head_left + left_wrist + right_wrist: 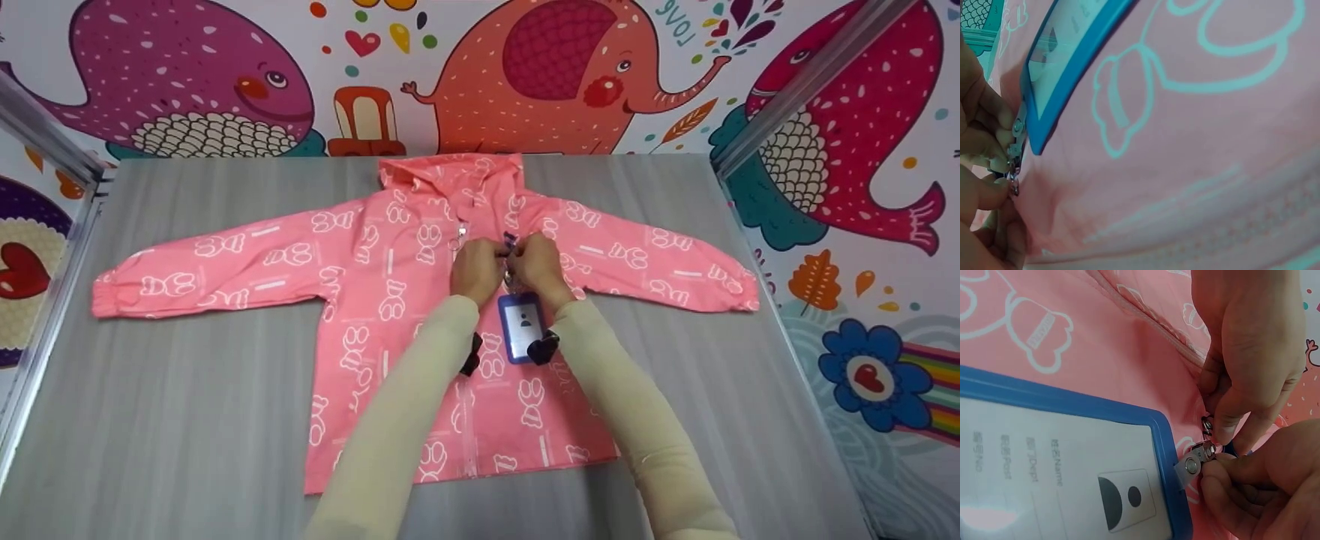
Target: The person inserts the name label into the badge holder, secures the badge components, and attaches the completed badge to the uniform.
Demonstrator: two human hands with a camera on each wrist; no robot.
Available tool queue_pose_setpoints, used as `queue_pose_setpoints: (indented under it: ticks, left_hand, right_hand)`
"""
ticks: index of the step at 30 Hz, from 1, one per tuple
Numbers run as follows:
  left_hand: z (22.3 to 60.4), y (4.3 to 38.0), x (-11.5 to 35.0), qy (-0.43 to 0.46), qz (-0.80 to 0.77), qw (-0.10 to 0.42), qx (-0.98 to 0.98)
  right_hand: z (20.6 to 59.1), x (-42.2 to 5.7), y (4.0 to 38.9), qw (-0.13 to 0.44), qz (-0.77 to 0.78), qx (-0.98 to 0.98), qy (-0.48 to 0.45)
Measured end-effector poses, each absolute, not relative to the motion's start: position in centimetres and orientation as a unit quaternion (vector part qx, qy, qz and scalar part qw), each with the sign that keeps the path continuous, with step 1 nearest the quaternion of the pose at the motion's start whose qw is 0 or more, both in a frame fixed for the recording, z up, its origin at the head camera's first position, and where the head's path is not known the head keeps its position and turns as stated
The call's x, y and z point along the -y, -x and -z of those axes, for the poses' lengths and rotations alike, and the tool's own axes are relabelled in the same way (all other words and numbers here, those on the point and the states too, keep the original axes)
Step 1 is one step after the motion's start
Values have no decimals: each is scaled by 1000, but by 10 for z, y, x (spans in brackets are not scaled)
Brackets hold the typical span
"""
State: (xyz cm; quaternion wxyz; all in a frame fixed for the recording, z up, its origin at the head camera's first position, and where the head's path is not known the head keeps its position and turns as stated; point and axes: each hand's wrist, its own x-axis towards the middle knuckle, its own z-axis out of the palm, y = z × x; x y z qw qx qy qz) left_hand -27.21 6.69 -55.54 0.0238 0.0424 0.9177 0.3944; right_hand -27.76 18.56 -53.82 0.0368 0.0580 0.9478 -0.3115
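A pink hooded jacket (390,315) with white line drawings lies flat, its sleeves spread out. On its chest, right of the zipper (469,427), is a blue-framed ID badge holder (1162,439) with a card inside. My left hand (478,268) pinches at the metal clip (1207,424) above the badge, over the jacket's chest. Close against it, my right hand (538,266) pinches the same clip beside the clear snap strap (1189,467). A small dark blue piece (510,240) shows between both hands; the fingertips partly hide it.
The grey wood-grain table (187,420) carries the jacket. Behind and beside it stand walls with cartoon animals (555,112), with metal frame posts (817,82) at the corners. Dark straps (544,349) sit at both wrists. The hood (450,172) lies near the table's back edge.
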Motion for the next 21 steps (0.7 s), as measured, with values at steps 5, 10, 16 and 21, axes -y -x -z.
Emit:
queue_pose_setpoints:
  ticks: [5, 10, 16, 21]
  left_hand:
    - [555, 272, -68, -38, -407, 22, -912]
    - [554, 271, -69, -37, -408, 25, -912]
    - [553, 270, -69, -30, -396, 28, -917]
    - [554, 270, -69, -23, -383, 18, -923]
  right_hand:
    - [538, -185, 277, 36, 316, -946, -59]
    - [540, -184, 277, 18, 324, -944, -53]
    - [544, -184, 279, -1, 369, -929, -45]
    - [544, -185, 281, 38, 404, -913, -48]
